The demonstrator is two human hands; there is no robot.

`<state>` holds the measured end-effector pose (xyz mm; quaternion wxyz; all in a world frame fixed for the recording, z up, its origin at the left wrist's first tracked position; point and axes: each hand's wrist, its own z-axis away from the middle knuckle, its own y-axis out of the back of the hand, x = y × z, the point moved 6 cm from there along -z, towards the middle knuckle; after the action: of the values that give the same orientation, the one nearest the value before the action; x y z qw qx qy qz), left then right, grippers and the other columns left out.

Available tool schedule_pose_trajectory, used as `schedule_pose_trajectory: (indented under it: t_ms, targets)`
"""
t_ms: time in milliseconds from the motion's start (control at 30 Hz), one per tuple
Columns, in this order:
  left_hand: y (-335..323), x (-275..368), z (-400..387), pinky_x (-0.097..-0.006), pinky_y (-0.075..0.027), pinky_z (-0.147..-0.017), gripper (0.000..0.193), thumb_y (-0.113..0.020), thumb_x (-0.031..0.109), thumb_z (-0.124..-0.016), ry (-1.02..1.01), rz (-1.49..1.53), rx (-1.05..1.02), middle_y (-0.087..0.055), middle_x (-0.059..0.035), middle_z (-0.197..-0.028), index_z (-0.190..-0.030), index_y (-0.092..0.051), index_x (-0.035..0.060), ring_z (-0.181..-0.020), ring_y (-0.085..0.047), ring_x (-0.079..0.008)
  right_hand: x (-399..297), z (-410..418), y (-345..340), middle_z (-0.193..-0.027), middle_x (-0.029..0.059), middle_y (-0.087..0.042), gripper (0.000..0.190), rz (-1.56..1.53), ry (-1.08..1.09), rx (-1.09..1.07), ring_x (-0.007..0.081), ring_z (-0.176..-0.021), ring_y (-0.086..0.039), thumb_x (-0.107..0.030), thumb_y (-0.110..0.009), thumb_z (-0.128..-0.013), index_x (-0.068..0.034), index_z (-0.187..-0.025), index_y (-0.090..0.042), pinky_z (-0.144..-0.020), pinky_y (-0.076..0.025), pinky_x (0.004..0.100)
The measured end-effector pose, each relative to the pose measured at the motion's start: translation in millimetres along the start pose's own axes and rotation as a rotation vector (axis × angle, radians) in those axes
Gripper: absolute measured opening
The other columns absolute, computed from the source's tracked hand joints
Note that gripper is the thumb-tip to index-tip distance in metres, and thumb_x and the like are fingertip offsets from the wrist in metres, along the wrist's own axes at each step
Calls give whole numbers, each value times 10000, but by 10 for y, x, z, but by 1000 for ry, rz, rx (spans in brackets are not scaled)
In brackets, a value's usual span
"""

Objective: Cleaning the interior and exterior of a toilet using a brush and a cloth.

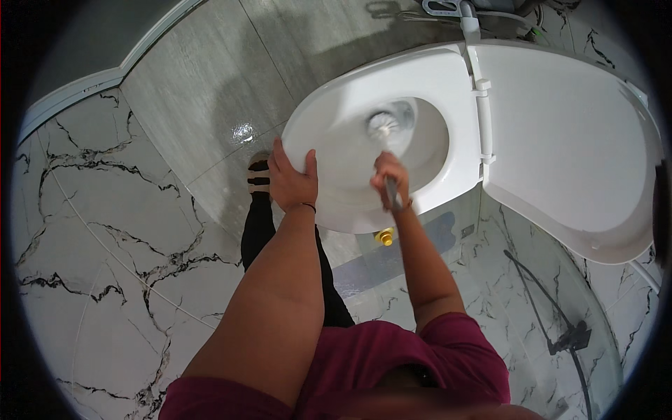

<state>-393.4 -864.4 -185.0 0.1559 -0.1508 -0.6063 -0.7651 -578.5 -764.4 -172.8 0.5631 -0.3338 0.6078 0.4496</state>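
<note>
My right hand (391, 177) is closed around the grey handle of a toilet brush (386, 126). The brush's white, blurred head reaches down into the bowl of a white toilet (349, 207). At the toilet's front rim rests my left hand (293, 181), thumb and fingers spread apart with nothing held in them. The raised white lid (564, 142) leans back on its hinges (485, 121) at the right. Part of the bowl's inside is hidden behind my right hand and the brush.
A bottle with a yellow cap (386, 237) stands close under the toilet's near side. Beyond the toilet's hinge end is a sprayer-like fitting (451, 9) with a hose. A glass panel (493, 294) is at the lower right. Marble-patterned wall tiles (121, 236) flank the grey floor (210, 105).
</note>
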Motion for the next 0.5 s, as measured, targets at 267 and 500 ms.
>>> schedule_pose_trajectory:
  t_ms: [267,500]
  targets:
    - [3,81,-8,-434,-528,-711,687,-590,487,-795,19,-22,-38,-510,-178,-1152,-1325,-340,127,-954,-583,-357,719,-499,396,-586,59,-413,327,188,-149,73,194,-581,-379,-43,-711,-713,-22,-580,-413,-554,-332,289]
    - [-5,16,-1,-437,-525,-701,683,-589,490,-792,0,-54,4,-513,-165,-1146,-1318,-343,130,-942,-584,-357,25,-126,-426,-573,65,-456,385,226,52,-128,243,-569,-432,-236,-795,-596,-101,-550,-438,-607,-337,340]
